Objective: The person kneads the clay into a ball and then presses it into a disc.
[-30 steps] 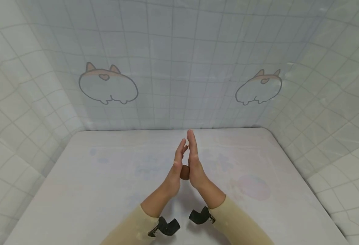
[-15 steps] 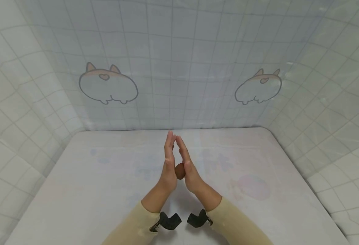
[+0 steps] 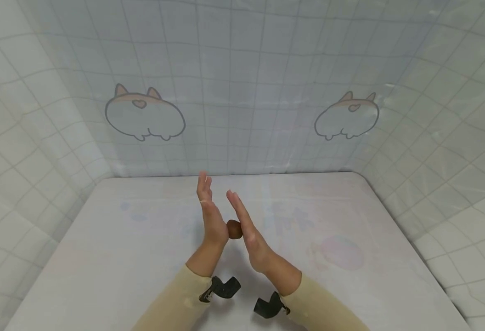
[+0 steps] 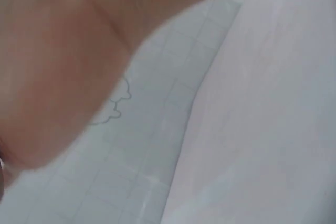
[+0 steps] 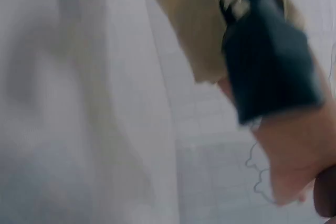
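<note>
A small brown ball (image 3: 234, 229) sits between my two palms above the middle of the table. My left hand (image 3: 213, 220) touches it near the heel of the palm, fingers extended up and away. From the other side my right hand (image 3: 251, 234) presses on it with straight fingers, the contact lying near the finger bases. The fingertips of both hands stand apart. In the right wrist view the ball (image 5: 326, 195) is cut off at the right edge, beside the left hand (image 5: 294, 145). The left wrist view is filled at upper left by blurred skin, and no ball shows there.
A white table (image 3: 114, 257) with faint pastel prints lies under the hands. Grid-patterned curtain walls (image 3: 246, 92) with cartoon animal drawings (image 3: 145, 115) enclose it behind and at the sides. Black camera mounts (image 3: 226, 288) project inward from both sleeves.
The left hand has moved left and forward, while the right has slid back and left, so their fingertips have parted. Between the palms, the ball has shifted a little left.
</note>
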A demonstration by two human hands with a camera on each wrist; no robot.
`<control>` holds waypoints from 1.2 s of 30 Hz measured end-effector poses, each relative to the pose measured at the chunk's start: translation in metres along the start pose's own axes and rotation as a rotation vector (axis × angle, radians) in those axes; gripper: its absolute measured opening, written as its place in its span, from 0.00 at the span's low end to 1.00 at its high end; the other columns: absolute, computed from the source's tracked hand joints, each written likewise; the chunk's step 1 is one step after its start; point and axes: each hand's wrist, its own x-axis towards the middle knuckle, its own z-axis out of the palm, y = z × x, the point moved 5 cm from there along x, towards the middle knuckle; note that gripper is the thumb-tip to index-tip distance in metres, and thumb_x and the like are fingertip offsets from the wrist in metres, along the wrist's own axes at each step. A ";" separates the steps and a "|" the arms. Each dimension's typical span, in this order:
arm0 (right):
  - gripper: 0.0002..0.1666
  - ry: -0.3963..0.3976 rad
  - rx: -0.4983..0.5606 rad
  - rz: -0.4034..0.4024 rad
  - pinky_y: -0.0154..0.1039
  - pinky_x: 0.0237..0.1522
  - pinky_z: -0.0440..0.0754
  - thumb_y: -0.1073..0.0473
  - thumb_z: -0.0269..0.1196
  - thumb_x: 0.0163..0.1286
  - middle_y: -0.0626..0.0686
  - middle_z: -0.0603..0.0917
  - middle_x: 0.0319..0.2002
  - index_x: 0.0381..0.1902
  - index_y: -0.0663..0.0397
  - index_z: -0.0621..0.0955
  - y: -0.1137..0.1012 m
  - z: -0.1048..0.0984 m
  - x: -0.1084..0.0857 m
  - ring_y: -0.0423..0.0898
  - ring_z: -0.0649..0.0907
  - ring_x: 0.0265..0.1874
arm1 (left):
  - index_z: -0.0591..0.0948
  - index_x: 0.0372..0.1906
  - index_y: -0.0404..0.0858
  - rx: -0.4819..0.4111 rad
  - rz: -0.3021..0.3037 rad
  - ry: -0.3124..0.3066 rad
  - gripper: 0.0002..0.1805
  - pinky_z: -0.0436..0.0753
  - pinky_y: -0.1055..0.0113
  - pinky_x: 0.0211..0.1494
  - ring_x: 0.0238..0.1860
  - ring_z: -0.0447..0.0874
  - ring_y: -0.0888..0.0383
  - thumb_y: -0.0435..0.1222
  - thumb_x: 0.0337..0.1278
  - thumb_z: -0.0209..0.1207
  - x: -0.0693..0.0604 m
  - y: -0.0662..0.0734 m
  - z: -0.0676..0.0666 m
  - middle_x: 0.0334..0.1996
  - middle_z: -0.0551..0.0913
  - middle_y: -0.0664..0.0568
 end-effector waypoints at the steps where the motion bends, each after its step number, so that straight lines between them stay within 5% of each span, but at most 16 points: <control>1: 0.55 -0.003 0.000 -0.017 0.51 0.76 0.41 0.27 0.20 0.76 0.64 0.40 0.79 0.77 0.72 0.35 -0.003 0.001 0.001 0.58 0.41 0.79 | 0.46 0.81 0.43 -0.006 -0.034 -0.019 0.56 0.38 0.43 0.75 0.78 0.42 0.48 0.78 0.59 0.32 0.000 -0.001 0.000 0.80 0.45 0.50; 6: 0.54 0.029 -0.022 -0.088 0.52 0.76 0.40 0.28 0.22 0.77 0.64 0.41 0.79 0.76 0.73 0.35 -0.012 -0.003 0.005 0.60 0.41 0.78 | 0.42 0.82 0.52 0.008 -0.220 -0.295 0.55 0.36 0.35 0.73 0.79 0.38 0.49 0.80 0.55 0.24 -0.009 -0.006 0.011 0.80 0.41 0.51; 9: 0.56 0.061 -0.018 -0.062 0.49 0.76 0.38 0.28 0.22 0.77 0.64 0.40 0.80 0.76 0.74 0.35 -0.009 -0.008 0.004 0.59 0.39 0.78 | 0.40 0.82 0.52 0.052 -0.223 -0.448 0.51 0.38 0.33 0.72 0.80 0.37 0.48 0.76 0.60 0.18 -0.018 -0.006 0.018 0.81 0.37 0.53; 13: 0.55 0.141 -0.032 0.000 0.55 0.75 0.35 0.27 0.21 0.76 0.63 0.38 0.80 0.77 0.70 0.35 -0.002 -0.019 0.003 0.57 0.38 0.78 | 0.37 0.81 0.54 0.058 -0.219 -0.547 0.48 0.50 0.32 0.70 0.79 0.42 0.45 0.74 0.62 0.17 -0.032 -0.005 0.028 0.81 0.40 0.49; 16: 0.53 0.209 -0.062 0.038 0.64 0.72 0.35 0.27 0.21 0.76 0.63 0.39 0.80 0.79 0.64 0.36 0.003 -0.027 0.004 0.56 0.39 0.78 | 0.36 0.81 0.55 0.035 -0.235 -0.561 0.49 0.58 0.33 0.67 0.78 0.48 0.44 0.75 0.61 0.18 -0.039 -0.003 0.033 0.80 0.41 0.46; 28: 0.54 0.229 -0.036 0.229 0.66 0.71 0.41 0.20 0.24 0.71 0.50 0.38 0.81 0.82 0.46 0.38 0.028 -0.032 -0.003 0.49 0.43 0.78 | 0.36 0.81 0.44 -0.119 -0.058 -0.584 0.50 0.38 0.32 0.71 0.79 0.37 0.41 0.72 0.66 0.20 -0.043 0.016 0.039 0.81 0.34 0.51; 36: 0.54 0.146 -0.096 0.116 0.67 0.71 0.40 0.25 0.21 0.74 0.59 0.37 0.80 0.80 0.60 0.37 0.026 -0.017 -0.010 0.53 0.40 0.79 | 0.35 0.81 0.41 -0.033 0.032 -0.449 0.51 0.35 0.31 0.70 0.78 0.38 0.43 0.72 0.66 0.19 -0.034 0.020 0.033 0.80 0.35 0.48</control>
